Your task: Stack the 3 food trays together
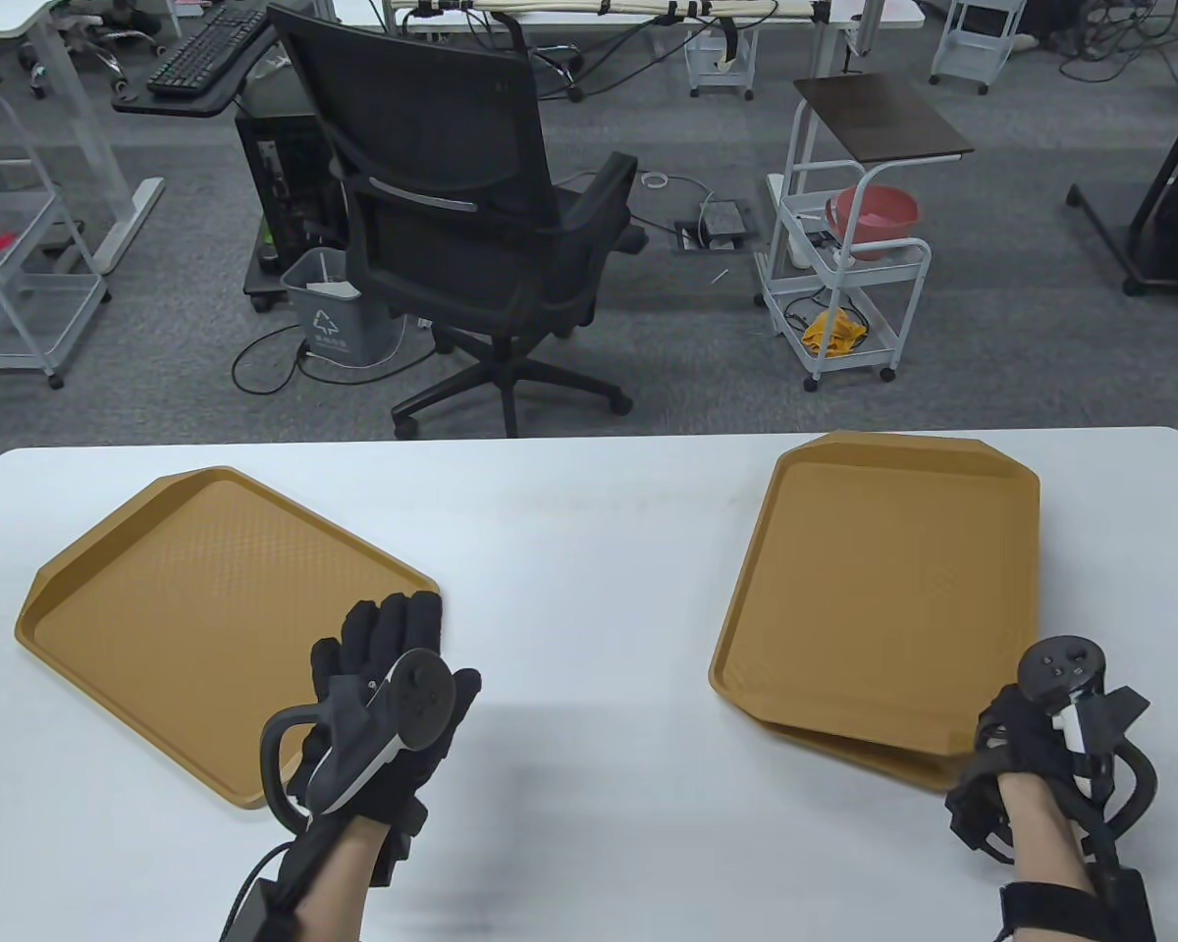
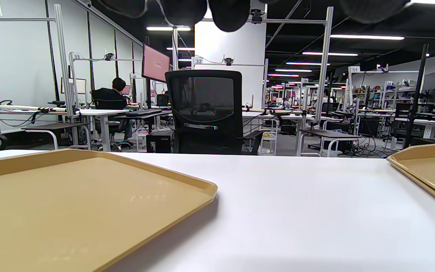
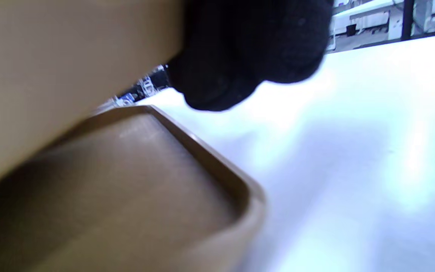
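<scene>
Three tan food trays lie on the white table. One tray lies alone at the left, also in the left wrist view. My left hand is over its near right corner with the fingers spread, holding nothing. At the right, an upper tray sits askew over a lower tray. My right hand grips the upper tray's near right corner. In the right wrist view the upper tray is tilted up off the lower tray, with a gloved finger at its edge.
A black office chair stands beyond the table's far edge. A white cart with a red basin is on the floor behind. The right pair of trays shows at the left wrist view's right edge.
</scene>
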Demonstrator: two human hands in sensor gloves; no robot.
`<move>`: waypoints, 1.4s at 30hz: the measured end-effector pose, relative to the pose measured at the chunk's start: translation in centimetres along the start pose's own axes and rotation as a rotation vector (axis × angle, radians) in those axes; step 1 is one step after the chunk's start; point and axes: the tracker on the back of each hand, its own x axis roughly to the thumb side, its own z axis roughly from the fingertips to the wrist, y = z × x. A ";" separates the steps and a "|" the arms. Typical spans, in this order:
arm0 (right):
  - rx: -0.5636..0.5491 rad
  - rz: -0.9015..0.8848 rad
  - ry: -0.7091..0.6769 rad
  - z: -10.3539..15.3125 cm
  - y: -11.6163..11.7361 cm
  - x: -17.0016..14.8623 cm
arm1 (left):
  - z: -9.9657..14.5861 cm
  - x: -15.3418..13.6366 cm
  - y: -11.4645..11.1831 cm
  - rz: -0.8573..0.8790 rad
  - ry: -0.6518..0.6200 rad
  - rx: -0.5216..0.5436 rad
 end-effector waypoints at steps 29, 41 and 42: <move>0.003 0.034 -0.530 6.6 0.2 8.8 | 0.2 0.2 0.0 -0.024 0.000 -0.002; -0.003 -0.091 -0.984 16.5 -2.1 14.9 | 0.9 0.2 1.2 0.011 -0.015 0.069; -0.001 -0.101 -0.989 16.6 -1.9 14.8 | 0.9 0.2 1.2 0.010 -0.017 0.075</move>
